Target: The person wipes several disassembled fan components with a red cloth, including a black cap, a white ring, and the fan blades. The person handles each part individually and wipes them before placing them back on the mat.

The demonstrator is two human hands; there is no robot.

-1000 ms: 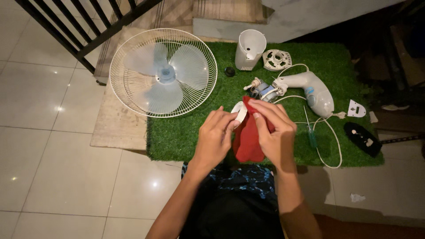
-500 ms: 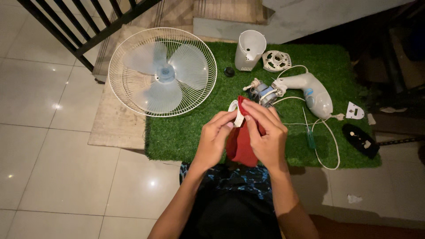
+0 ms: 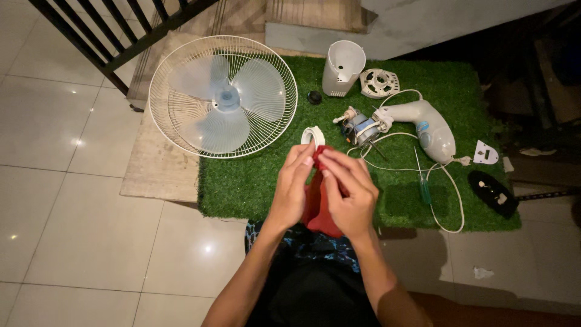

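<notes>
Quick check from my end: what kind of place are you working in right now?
Probably a home floor used as a makeshift repair spot: white floor tiles, a green artificial-grass mat, and a dismantled fan, with its caged blades and bare motor laid out.

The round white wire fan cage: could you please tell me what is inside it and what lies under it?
Inside the round white wire fan cage sit pale translucent blades. Under it lie the green artificial grass mat and a beige stone slab; what its hub covers cannot be seen.

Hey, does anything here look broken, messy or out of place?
The fan is in pieces: the caged blade lies flat, and the bare motor sits exposed beside the white neck housing, its cord looped loose over the green mat.
</notes>
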